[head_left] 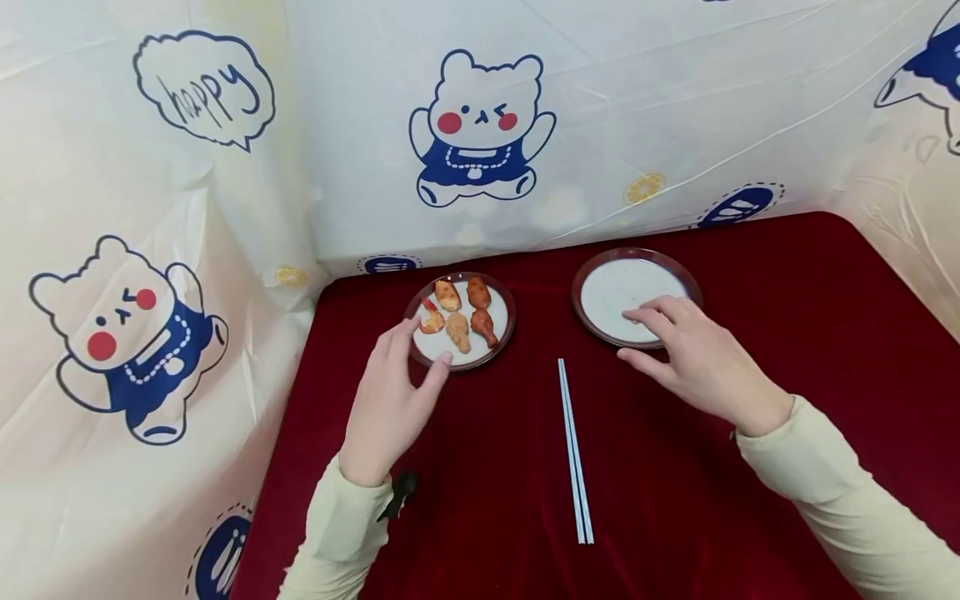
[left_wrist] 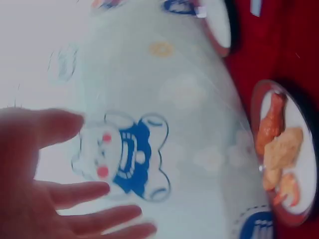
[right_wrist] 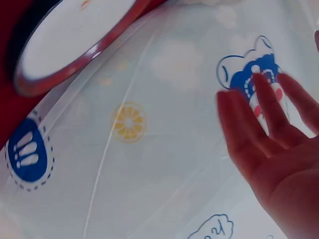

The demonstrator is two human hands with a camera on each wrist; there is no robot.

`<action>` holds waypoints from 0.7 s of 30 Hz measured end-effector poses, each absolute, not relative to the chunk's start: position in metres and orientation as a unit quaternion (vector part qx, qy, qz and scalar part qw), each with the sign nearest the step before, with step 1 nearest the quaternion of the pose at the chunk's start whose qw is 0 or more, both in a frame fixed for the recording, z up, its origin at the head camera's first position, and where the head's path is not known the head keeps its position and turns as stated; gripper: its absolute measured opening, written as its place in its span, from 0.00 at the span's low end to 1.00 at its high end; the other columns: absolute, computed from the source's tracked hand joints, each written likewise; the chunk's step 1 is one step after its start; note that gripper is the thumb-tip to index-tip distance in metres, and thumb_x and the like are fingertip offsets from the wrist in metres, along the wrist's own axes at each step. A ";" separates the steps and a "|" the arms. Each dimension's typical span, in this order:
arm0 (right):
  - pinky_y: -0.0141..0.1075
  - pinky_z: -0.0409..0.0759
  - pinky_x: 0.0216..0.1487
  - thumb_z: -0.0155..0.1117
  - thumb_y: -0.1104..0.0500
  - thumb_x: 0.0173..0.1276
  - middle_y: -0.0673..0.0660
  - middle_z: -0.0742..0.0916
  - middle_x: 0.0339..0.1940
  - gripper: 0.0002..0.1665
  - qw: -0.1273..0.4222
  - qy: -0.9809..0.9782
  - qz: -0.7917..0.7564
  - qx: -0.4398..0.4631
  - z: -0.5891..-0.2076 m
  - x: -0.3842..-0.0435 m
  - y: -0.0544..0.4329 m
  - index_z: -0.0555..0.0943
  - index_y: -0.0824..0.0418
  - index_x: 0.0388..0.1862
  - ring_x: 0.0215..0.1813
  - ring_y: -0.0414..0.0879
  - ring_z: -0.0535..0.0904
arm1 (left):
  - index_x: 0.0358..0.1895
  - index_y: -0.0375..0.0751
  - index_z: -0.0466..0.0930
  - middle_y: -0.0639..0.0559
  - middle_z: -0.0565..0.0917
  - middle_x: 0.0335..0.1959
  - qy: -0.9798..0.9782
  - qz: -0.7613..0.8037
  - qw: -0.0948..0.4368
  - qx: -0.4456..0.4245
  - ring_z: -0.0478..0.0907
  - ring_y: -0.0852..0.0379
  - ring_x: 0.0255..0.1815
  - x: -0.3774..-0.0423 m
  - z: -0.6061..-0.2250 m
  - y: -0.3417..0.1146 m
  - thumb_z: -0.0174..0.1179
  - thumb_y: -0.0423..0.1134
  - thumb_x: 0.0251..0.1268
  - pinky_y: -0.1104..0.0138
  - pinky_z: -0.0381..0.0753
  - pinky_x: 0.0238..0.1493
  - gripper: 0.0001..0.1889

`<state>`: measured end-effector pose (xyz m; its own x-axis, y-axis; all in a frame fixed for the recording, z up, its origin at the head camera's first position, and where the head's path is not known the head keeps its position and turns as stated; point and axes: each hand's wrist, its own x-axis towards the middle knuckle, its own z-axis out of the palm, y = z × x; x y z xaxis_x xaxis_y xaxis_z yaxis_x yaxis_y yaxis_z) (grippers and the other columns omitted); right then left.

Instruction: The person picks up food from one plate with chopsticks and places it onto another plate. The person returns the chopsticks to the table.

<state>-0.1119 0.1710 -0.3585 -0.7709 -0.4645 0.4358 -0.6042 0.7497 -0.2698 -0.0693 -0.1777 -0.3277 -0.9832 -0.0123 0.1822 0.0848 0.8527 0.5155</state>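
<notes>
My left hand (head_left: 386,396) is held over the near left rim of a brown-rimmed white plate (head_left: 438,354), fingers spread and relaxed, with nothing in its grasp. On that plate lie a shrimp (head_left: 431,318), a reddish drumstick (head_left: 483,327), a pale fried drumstick (head_left: 458,332) and two browned pieces of chicken (head_left: 477,292). Over the near right side of a second brown-rimmed white plate (head_left: 615,287) hovers my right hand (head_left: 697,358), its fingers loosely bent. The right wrist view shows these fingers (right_wrist: 269,109) apart, and a small orange mark (right_wrist: 85,4) on the white plate surface.
Between the hands, a pair of light blue chopsticks (head_left: 574,450) lies lengthwise on the dark red tablecloth (head_left: 487,500). Behind the table and along both sides hangs a white curtain (head_left: 360,150) printed with bears.
</notes>
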 end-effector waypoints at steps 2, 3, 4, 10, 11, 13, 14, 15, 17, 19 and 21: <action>0.46 0.84 0.39 0.73 0.54 0.56 0.57 0.82 0.42 0.21 0.184 -0.910 0.212 0.305 -0.361 -0.110 0.165 0.81 0.61 0.47 0.46 0.50 0.79 | 0.68 0.41 0.68 0.44 0.75 0.62 -0.938 -0.329 0.110 0.010 0.75 0.48 0.60 -0.070 -0.334 -0.184 0.58 0.49 0.67 0.51 0.79 0.59 0.29; 0.45 0.84 0.39 0.73 0.55 0.56 0.55 0.82 0.39 0.18 0.183 -0.906 0.217 0.315 -0.363 -0.109 0.162 0.82 0.60 0.43 0.43 0.48 0.79 | 0.66 0.43 0.69 0.46 0.77 0.58 -0.928 -0.353 0.121 0.025 0.77 0.51 0.54 -0.070 -0.340 -0.188 0.58 0.48 0.68 0.55 0.82 0.54 0.27; 0.43 0.84 0.40 0.74 0.56 0.55 0.53 0.83 0.37 0.16 0.178 -0.900 0.225 0.329 -0.366 -0.108 0.159 0.82 0.59 0.41 0.42 0.46 0.80 | 0.65 0.43 0.71 0.47 0.80 0.54 -0.919 -0.370 0.127 0.042 0.79 0.52 0.49 -0.071 -0.346 -0.192 0.58 0.48 0.68 0.58 0.83 0.50 0.25; 0.30 0.80 0.44 0.74 0.57 0.56 0.44 0.81 0.36 0.10 0.107 -0.857 0.263 0.430 -0.394 -0.099 0.140 0.84 0.51 0.37 0.42 0.36 0.76 | 0.63 0.43 0.72 0.40 0.85 0.42 -0.854 -0.493 0.084 0.144 0.83 0.54 0.30 -0.078 -0.404 -0.217 0.52 0.46 0.73 0.72 0.82 0.32 0.20; 0.30 0.79 0.43 0.74 0.57 0.56 0.43 0.80 0.36 0.10 0.090 -0.855 0.261 0.440 -0.399 -0.097 0.136 0.84 0.51 0.37 0.42 0.36 0.75 | 0.63 0.41 0.72 0.38 0.85 0.42 -0.833 -0.526 0.069 0.158 0.84 0.55 0.28 -0.079 -0.414 -0.219 0.51 0.44 0.73 0.73 0.83 0.31 0.20; 0.29 0.80 0.43 0.72 0.59 0.57 0.42 0.79 0.37 0.09 0.042 -0.858 0.251 0.447 -0.407 -0.092 0.130 0.84 0.50 0.37 0.43 0.35 0.74 | 0.63 0.38 0.70 0.38 0.85 0.41 -0.782 -0.592 0.043 0.188 0.83 0.59 0.25 -0.083 -0.432 -0.221 0.50 0.42 0.75 0.72 0.85 0.32 0.19; 0.30 0.80 0.43 0.71 0.60 0.58 0.42 0.79 0.37 0.08 0.012 -0.860 0.245 0.447 -0.410 -0.089 0.126 0.85 0.50 0.37 0.43 0.36 0.73 | 0.63 0.36 0.70 0.39 0.85 0.40 -0.756 -0.621 0.036 0.204 0.82 0.61 0.24 -0.084 -0.440 -0.221 0.49 0.41 0.75 0.71 0.86 0.32 0.19; 0.30 0.80 0.43 0.70 0.62 0.58 0.42 0.79 0.36 0.08 -0.013 -0.863 0.241 0.445 -0.413 -0.086 0.123 0.85 0.50 0.36 0.43 0.37 0.73 | 0.64 0.35 0.69 0.40 0.84 0.39 -0.731 -0.646 0.030 0.217 0.82 0.61 0.24 -0.086 -0.447 -0.220 0.48 0.40 0.75 0.70 0.86 0.32 0.19; 0.30 0.79 0.43 0.68 0.66 0.57 0.43 0.79 0.36 0.11 -0.064 -0.865 0.238 0.438 -0.419 -0.082 0.118 0.86 0.50 0.35 0.44 0.37 0.72 | 0.65 0.35 0.67 0.44 0.84 0.37 -0.689 -0.684 0.017 0.240 0.83 0.60 0.24 -0.088 -0.458 -0.218 0.46 0.39 0.76 0.69 0.87 0.32 0.19; 0.29 0.78 0.43 0.65 0.69 0.57 0.43 0.78 0.34 0.14 -0.104 -0.864 0.239 0.431 -0.424 -0.078 0.113 0.86 0.50 0.33 0.44 0.38 0.71 | 0.66 0.35 0.64 0.46 0.83 0.35 -0.666 -0.702 0.011 0.251 0.84 0.59 0.25 -0.090 -0.465 -0.216 0.45 0.38 0.76 0.68 0.88 0.33 0.20; 0.27 0.77 0.41 0.63 0.71 0.55 0.44 0.77 0.34 0.17 -0.129 -0.861 0.241 0.428 -0.427 -0.074 0.109 0.86 0.49 0.33 0.43 0.38 0.71 | 0.68 0.36 0.60 0.46 0.83 0.35 -0.652 -0.716 0.007 0.251 0.84 0.58 0.25 -0.093 -0.468 -0.213 0.45 0.38 0.76 0.67 0.88 0.34 0.22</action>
